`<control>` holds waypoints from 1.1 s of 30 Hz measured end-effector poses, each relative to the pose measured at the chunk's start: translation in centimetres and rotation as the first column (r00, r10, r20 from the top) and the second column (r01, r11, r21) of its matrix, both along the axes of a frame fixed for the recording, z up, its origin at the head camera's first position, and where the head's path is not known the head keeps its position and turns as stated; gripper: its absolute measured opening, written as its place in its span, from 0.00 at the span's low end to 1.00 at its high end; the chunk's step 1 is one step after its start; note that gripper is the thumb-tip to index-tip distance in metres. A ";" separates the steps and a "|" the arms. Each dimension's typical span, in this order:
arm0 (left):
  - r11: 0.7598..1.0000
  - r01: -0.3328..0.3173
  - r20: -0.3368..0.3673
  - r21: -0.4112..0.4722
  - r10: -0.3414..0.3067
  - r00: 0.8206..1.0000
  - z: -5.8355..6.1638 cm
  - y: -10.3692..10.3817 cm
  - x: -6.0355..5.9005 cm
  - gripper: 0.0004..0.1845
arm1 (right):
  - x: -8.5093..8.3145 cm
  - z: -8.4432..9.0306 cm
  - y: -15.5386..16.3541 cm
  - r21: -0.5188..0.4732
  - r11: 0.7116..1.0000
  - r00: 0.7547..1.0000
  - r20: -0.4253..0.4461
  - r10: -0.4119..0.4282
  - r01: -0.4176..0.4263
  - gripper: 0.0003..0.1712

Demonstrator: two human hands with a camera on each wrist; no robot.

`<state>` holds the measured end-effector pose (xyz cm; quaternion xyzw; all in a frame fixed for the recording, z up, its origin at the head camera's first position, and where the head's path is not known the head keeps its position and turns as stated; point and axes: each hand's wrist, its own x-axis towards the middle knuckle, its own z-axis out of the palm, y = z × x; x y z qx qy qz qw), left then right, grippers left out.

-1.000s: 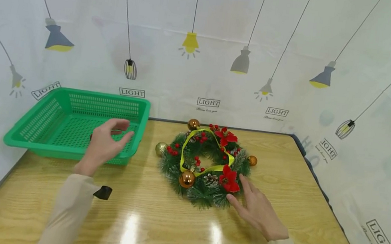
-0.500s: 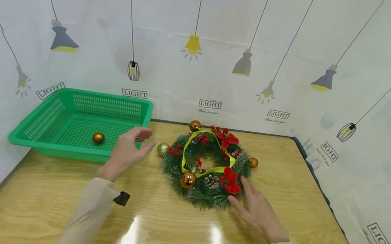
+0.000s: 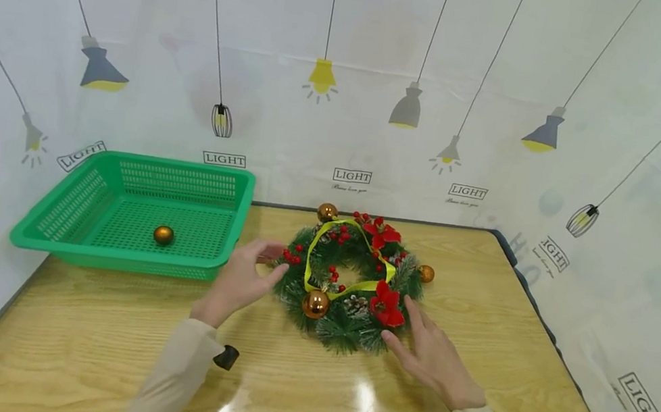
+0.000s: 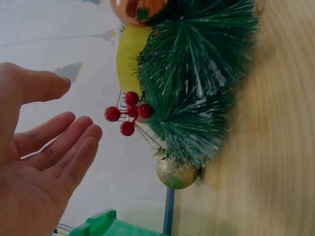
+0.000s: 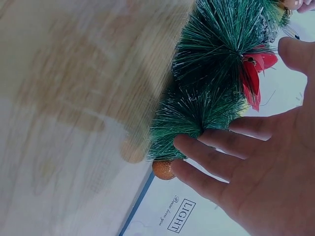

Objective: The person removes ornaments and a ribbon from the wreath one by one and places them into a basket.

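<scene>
A green Christmas wreath (image 3: pixel 340 333) lies on the table, with red flowers, berries, pinecones and a loop of yellow ribbon (image 3: pixel 309 258). Shiny copper baubles (image 3: pixel 316 304) sit at its front and back, and a small orange glitter bauble (image 3: pixel 426 273) at its right. My left hand (image 3: pixel 242 282) is at the wreath's left side, fingers loosely bent with nothing between them. Near it in the left wrist view are red berries (image 4: pixel 130 111) and a gold glitter bauble (image 4: pixel 177 172), which the hand hides in the head view. My right hand (image 3: pixel 438 358) rests fingertips against the wreath's right side.
A green plastic basket (image 3: pixel 231 222) stands at the back left, holding one copper bauble (image 3: pixel 164 235). The wooden table (image 3: pixel 108 330) has a dark edge. A white backdrop (image 3: pixel 286 58) printed with lamps closes off the back and sides.
My left hand has moved right, from over the basket to the wreath's left side, uncovering the bauble in the basket. The right hand has stayed by the wreath.
</scene>
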<state>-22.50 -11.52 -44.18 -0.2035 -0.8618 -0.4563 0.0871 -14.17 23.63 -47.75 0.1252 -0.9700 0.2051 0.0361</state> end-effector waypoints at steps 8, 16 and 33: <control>0.999 0.037 0.042 -0.001 -0.037 0.998 -1.1 1.1 0.9 0.19 | 0.0 0.0 0.0 0.003 1.000 1.000 -0.012 -0.001 0.001 0.47; 0.998 0.056 0.060 0.024 -0.058 0.997 -2.2 2.0 1.3 0.16 | 0.0 -0.1 -0.3 0.006 1.000 1.000 -0.013 0.003 -0.003 0.47; 0.995 0.097 0.099 0.026 -0.100 0.990 -2.8 3.6 2.9 0.16 | 0.0 -0.3 -0.4 0.014 1.000 1.000 -0.021 0.001 -0.001 0.47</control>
